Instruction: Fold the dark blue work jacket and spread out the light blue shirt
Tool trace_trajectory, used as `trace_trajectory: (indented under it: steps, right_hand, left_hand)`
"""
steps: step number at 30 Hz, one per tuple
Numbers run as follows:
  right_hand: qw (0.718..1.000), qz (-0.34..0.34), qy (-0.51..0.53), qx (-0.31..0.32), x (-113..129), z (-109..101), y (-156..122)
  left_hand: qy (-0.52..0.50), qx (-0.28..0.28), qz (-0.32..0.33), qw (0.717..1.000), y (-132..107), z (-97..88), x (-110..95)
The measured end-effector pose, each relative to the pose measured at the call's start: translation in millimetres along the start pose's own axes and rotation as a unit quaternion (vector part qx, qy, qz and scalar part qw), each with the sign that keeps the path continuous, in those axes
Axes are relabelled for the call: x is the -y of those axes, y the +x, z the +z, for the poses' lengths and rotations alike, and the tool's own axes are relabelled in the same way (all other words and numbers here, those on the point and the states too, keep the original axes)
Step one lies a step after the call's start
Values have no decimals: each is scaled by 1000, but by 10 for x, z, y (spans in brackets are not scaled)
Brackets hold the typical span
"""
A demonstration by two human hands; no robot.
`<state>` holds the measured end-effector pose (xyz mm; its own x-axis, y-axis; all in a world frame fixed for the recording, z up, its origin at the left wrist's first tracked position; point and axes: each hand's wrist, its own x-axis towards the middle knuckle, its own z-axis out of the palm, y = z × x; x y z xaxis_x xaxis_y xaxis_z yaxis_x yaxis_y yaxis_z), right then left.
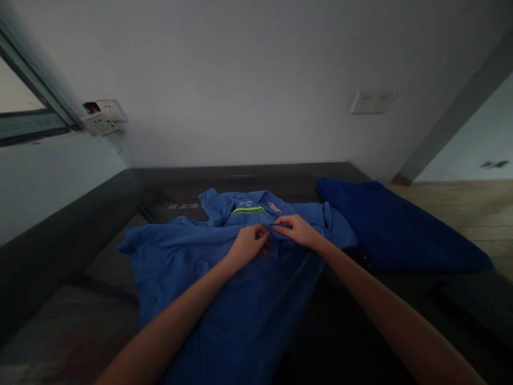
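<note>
A blue work jacket (224,289) is spread out in front of me, its collar end away from me. Pale lettering, a yellow-green stripe (248,210) and a small white patch (274,207) mark its chest. My left hand (251,239) is closed on the fabric at the middle of the front, fingers curled with the tips partly hidden. Just to its right, my right hand (294,230) pinches the jacket's front edge between thumb and fingers. Only a small gap separates the two hands. Whether a button or zip lies between them is too small to tell.
Folded dark blue cloth (401,230) lies to the right, against the jacket's sleeve. Beneath is a dark surface (240,174) with a raised rim and printed characters. A white wall stands behind, with sockets (372,102) at right and more sockets (102,125) at left.
</note>
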<state>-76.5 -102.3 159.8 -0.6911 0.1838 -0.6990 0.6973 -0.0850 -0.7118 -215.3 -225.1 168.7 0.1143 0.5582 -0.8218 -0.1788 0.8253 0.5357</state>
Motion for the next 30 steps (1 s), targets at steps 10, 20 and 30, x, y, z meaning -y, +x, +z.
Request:
trace_trajectory:
  steps: [10, 20, 30]
  right_hand:
    - [999, 21, 43, 14, -142, 169, 0]
    - [999, 34, 33, 19, -170, 152, -44]
    - [1000, -3, 8, 21, -63, 95, -73]
  left_hand:
    - [139, -124, 153, 971, -71, 67, 312]
    - [60, -159, 163, 972, -101, 135, 336]
    - [108, -139, 160, 971, -105, 122, 364]
